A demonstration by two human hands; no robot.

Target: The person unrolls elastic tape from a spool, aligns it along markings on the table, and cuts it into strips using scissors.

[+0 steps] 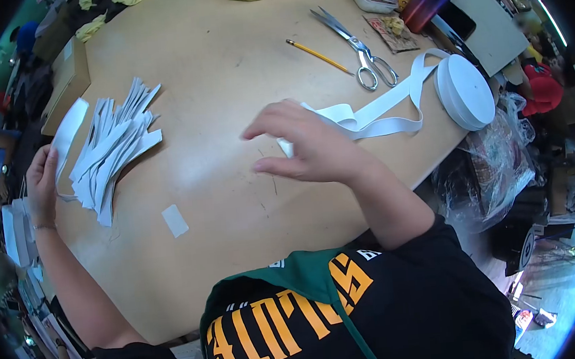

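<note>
At a table (251, 233), left hand (42, 180) pinching a white strip (71, 129), right hand (308, 143) spread near white ribbon (385, 102)

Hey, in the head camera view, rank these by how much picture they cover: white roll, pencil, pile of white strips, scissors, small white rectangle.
1. Pile of white strips
2. White roll
3. Scissors
Smallest, unranked: pencil and small white rectangle, which look too close to call.
</note>
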